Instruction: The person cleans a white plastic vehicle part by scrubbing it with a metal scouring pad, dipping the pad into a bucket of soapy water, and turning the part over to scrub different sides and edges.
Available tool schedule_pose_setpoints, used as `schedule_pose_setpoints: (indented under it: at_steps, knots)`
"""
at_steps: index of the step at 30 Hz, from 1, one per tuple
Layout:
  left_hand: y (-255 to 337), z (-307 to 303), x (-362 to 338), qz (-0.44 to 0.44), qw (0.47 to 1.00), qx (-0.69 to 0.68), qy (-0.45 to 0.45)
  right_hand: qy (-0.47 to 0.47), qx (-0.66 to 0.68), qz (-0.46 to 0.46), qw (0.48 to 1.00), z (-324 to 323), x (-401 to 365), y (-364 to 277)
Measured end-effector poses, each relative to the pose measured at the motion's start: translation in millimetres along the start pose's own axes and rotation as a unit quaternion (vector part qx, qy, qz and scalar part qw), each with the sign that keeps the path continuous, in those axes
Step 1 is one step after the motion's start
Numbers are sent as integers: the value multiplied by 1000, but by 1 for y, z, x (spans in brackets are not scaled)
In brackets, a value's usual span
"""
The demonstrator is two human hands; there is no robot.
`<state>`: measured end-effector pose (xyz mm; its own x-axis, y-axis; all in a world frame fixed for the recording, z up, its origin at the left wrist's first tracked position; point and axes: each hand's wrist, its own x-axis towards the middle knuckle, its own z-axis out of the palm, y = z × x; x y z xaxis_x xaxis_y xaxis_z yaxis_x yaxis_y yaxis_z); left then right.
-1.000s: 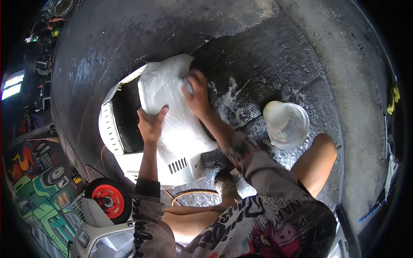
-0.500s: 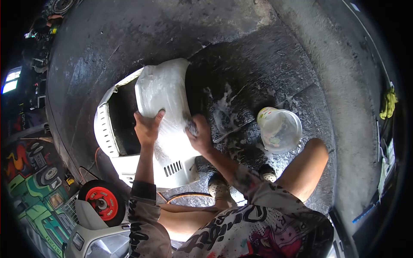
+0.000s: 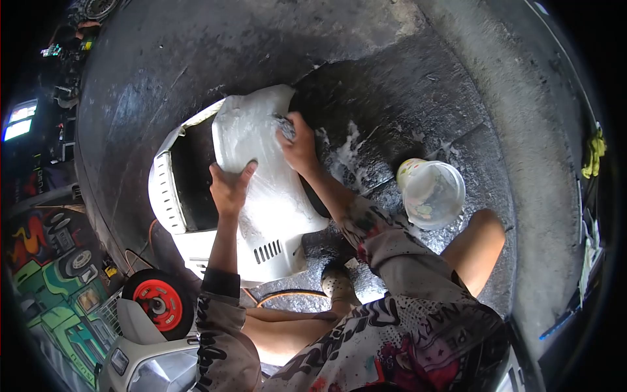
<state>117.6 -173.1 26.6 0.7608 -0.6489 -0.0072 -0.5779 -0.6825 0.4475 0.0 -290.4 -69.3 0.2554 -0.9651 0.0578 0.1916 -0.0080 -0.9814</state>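
Note:
A large white body panel (image 3: 251, 140) with slots near its lower end lies on the wet dark floor, its surface streaked with suds. My left hand (image 3: 230, 188) grips the panel's inner edge beside the dark opening, thumb on top. In my right hand (image 3: 300, 145) is a dark grey scrubbing pad (image 3: 286, 128), pressed on the panel's upper right part. A translucent bucket (image 3: 434, 195) stands to the right of the panel, with cloudy contents.
A wheel with a red rim (image 3: 160, 305) is at the lower left, near an orange hose (image 3: 287, 293). Foam spots the floor (image 3: 366, 85). Yellow gloves (image 3: 594, 154) hang at the far right. A green painted picture (image 3: 55, 294) is at the left.
My right hand has moved up along the panel with the pad. My left hand still grips the inner edge. The whole view has shifted slightly.

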Motion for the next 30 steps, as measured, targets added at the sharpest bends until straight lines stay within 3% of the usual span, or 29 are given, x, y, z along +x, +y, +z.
schedule_pose_setpoints:
  at_steps: [3,5,8,11,12,14,15,17,19,21,24,27,29,30]
  knots:
    - [5,-1,1,-12,1000,4,-10,36,-27,36,998,-17,-64,2]
    - [10,-3,5,-27,999,27,-19,-4,-39,-77,996,-28,-99,3]
    - [10,-2,5,-39,998,38,-20,45,-28,7,999,-11,-35,-12]
    - [5,-4,0,-16,1000,-19,-14,13,1,-22,1000,5,23,3]
    - [4,-4,-1,-21,1000,-9,-12,41,-1,47,998,3,-1,-1]
    - [-1,1,3,1,1000,-18,-1,72,-59,-80,992,-13,-68,7]
    - [2,2,5,4,1000,-25,3,19,-25,-47,998,-21,-92,15]
    - [4,1,1,-21,1000,0,5,2,15,16,1000,-20,-80,8]
    - [2,1,3,-7,1000,-20,4,36,15,134,990,0,-4,21]
    - [-3,1,6,6,999,-32,1,126,-134,-78,980,29,71,54]
    - [-13,4,0,10,1000,-16,14,111,-132,-7,985,30,43,47]
    - [-8,5,11,24,999,3,24,-2,-121,-14,993,3,-36,5]
    - [-3,2,6,-20,1000,-17,-4,67,-128,-65,987,13,-8,17]
    - [-3,3,6,-18,1000,-16,0,161,-134,-72,975,35,40,55]
